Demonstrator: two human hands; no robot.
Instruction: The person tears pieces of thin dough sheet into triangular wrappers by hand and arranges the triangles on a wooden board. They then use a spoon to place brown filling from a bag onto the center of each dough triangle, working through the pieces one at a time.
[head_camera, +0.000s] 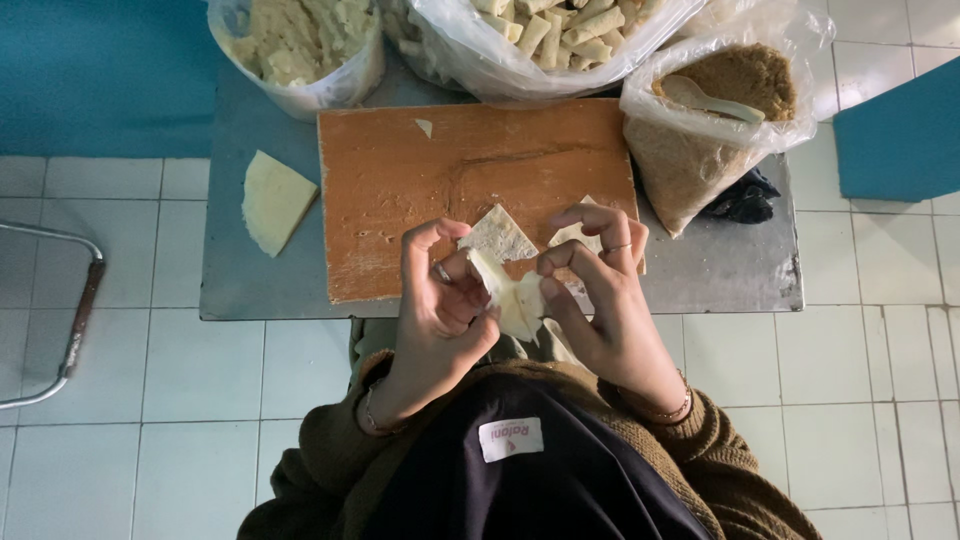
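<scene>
My left hand (438, 305) and my right hand (600, 300) both pinch a folded pale pastry wrapper (512, 300), held above the near edge of an orange wooden board (400, 180). A triangular wrapper piece (498, 236) lies on the board just beyond my fingers, and another piece (572, 234) shows behind my right fingers. A clear bag of brown crumbly filling (735, 85) with a pale spoon (708, 99) in it stands at the board's right.
The board rests on a small grey metal table (740, 265). A stack of pale wrappers (272, 200) lies left of the board. Two clear bags of finished rolls (300, 45) (545, 35) stand at the back. A dark cloth (745, 198) lies right; a metal chair frame (75, 300) stands left.
</scene>
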